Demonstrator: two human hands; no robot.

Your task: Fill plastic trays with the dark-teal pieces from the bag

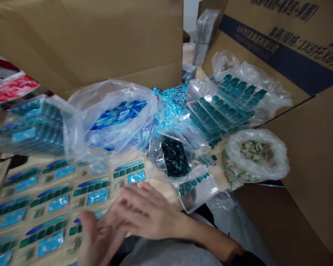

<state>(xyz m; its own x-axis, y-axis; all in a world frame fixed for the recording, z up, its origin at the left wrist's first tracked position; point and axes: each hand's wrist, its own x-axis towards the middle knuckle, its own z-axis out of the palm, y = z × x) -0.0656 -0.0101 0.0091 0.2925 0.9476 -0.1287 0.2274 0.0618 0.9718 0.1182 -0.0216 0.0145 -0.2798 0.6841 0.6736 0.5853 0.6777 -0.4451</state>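
Head view: two bare hands, both open, over a beige card sheet (pixel 48 207) on a wooden tabletop (pixel 220 168). The right grip (pixel 147 212) lies palm down with its fingers spread, clamped on nothing, at the sheet's right edge. The left grip (pixel 98 240) is just beside it, also open and clamped on nothing, at the sheet's near edge. Both are motion-blurred, so exact contact with the sheet cannot be told.

The sheet shows nine blue labels (pixel 97 196), one partly hidden by the hands, with rows of dark-green pieces (pixel 91 187) above them.

Beyond the sheet stand five clear plastic bags: one of stacked blue-green cards (pixel 36 127), one of blue pieces (pixel 116 118), one of dark-green pieces (pixel 173 157), one of beige-and-green pieces (pixel 252 159), and one around clear trays of teal pieces (pixel 224 111). One further clear tray (pixel 197 188) lies near the near edge of the tabletop, and loose blue foil scraps (pixel 170 103) lie between the bags.

At the back stands one wrapped stack of cards (pixel 204 37). Cardboard cartons (pixel 308 166) rise behind and to the right; a red-and-white bag (pixel 8 85) sits at far left.
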